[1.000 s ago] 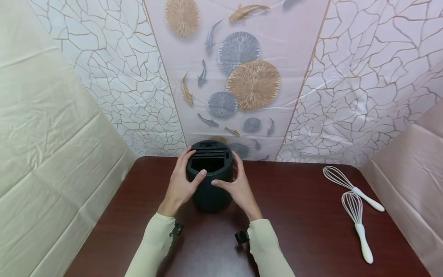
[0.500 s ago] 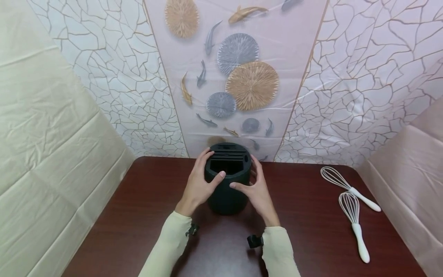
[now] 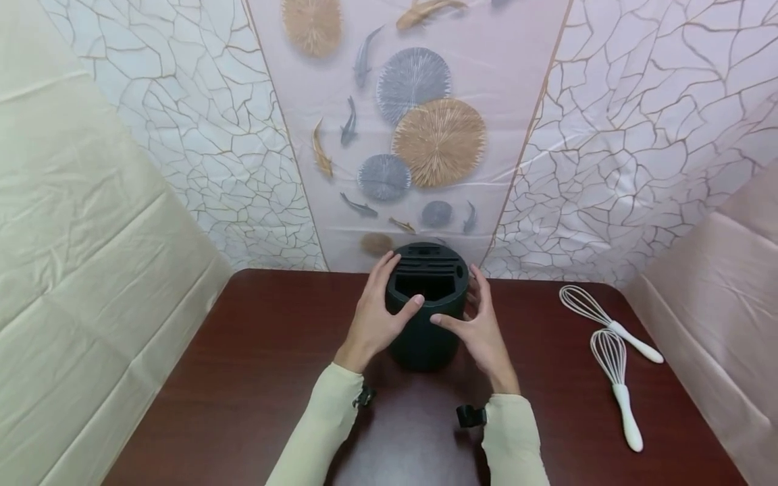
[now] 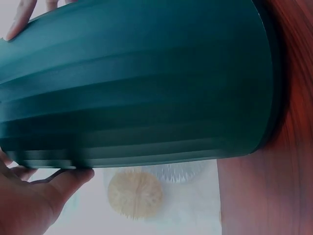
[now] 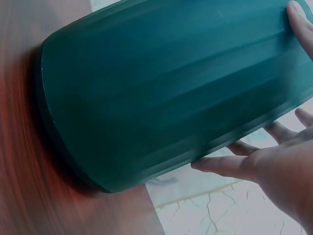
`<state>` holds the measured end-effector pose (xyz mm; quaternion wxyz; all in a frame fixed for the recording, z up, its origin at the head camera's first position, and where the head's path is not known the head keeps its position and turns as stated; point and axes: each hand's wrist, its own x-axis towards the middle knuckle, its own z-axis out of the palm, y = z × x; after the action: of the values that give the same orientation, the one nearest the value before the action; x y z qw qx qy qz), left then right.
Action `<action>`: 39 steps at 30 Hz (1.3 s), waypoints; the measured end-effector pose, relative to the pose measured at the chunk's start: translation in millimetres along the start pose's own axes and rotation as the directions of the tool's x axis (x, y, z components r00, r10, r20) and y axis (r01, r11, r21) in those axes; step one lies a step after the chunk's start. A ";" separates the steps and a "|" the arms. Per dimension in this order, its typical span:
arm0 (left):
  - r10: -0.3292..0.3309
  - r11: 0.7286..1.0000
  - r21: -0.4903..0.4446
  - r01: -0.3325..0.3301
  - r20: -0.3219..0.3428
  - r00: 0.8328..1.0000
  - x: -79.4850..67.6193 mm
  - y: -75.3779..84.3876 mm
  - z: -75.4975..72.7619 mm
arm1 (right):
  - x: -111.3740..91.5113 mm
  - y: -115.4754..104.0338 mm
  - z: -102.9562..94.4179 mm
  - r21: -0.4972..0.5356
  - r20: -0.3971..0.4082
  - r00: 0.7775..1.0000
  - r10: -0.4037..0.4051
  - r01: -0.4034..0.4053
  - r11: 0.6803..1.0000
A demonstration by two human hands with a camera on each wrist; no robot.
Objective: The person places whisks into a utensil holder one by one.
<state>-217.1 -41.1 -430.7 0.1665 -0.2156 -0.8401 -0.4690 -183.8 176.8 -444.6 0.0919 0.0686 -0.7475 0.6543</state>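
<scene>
Your holder (image 3: 425, 343) has moved right, left hand (image 3: 375, 321) and right hand (image 3: 484, 333) gripping its sides. You seem to be repositioning it; next, steady it before letting go.

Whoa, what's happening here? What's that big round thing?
A person is holding a dark green container upright between two hands. The left hand is on one side and the right hand on the other, thumbs toward the front. Its top has slots and a larger opening, with nothing sticking out. Its bottom is at or very near the brown table. Off to the person's right, an upper whisk and a lower whisk lie close together, untouched.
</scene>
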 end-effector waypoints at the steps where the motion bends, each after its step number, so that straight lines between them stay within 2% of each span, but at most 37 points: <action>1: 0.003 1.000 -0.003 -0.003 0.003 1.000 1.5 1.7 2.5 | 0.7 -0.2 -3.4 -0.002 -0.004 1.000 -0.001 0.001 1.000; 7: 0.009 1.000 -0.015 -0.008 0.039 0.999 8.6 10.4 16.2 | 2.8 1.1 -21.4 0.014 -0.023 1.000 0.017 -0.017 1.000; 11: -0.001 1.000 -0.020 0.002 0.039 0.999 9.5 13.6 20.9 | 3.7 3.0 -28.1 0.019 -0.016 1.000 0.024 -0.023 1.000; 18: -0.010 1.000 -0.006 0.010 0.033 0.999 6.8 9.9 28.6 | 0.4 5.6 -33.7 -0.038 0.022 1.000 0.022 -0.021 0.999; 25: -0.039 0.999 -0.021 0.039 0.025 0.999 5.0 6.5 26.9 | -1.2 6.6 -33.0 -0.073 0.066 0.998 0.015 -0.010 0.997; 30: -0.060 0.998 -0.024 0.061 0.025 0.998 4.1 6.2 24.8 | 4.9 0.9 -38.5 -0.093 0.070 0.996 -0.054 0.060 0.994; 33: -0.052 0.998 -0.020 0.052 0.032 0.998 5.1 6.0 26.8 | 12.5 -7.0 -47.6 -0.189 0.102 0.990 -0.096 0.114 0.975; 37: -0.041 0.999 -0.019 0.042 0.034 0.999 7.2 5.8 28.8 | 25.3 -15.6 -55.6 -0.341 0.190 0.971 -0.146 0.205 0.918; 39: -0.039 0.999 -0.020 0.040 0.037 0.999 7.6 6.1 28.8 | 30.0 -16.0 -56.9 -0.379 0.231 0.960 -0.159 0.239 0.894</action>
<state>-222.6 -11.9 -437.2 0.1395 -0.2091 -0.8423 -0.4768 -206.7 231.6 -415.1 0.0975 0.1880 -0.8604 0.4635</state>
